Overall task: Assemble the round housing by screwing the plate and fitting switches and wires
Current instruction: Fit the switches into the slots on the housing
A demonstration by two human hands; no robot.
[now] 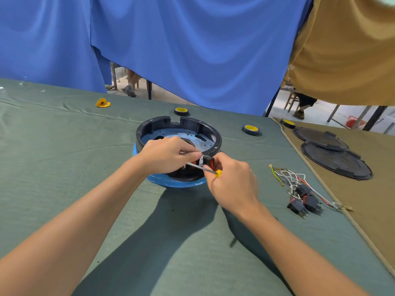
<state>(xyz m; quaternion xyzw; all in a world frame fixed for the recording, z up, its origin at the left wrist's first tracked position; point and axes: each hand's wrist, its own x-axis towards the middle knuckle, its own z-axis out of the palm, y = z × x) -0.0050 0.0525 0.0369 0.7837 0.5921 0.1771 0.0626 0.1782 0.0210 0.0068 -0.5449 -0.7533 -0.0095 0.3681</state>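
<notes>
Bright, soft shadows, wide-angle edge warp

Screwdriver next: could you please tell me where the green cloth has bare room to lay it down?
Free: the wide cloth left of the housing, up to the orange scrap, and the near stretch in front of it. Crowded: right of the housing, with wires and switches, then lids; tape rolls behind.

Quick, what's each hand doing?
Left hand: curled at the housing rim, hold unclear.
Right hand: holding the yellow-handled screwdriver.
</notes>
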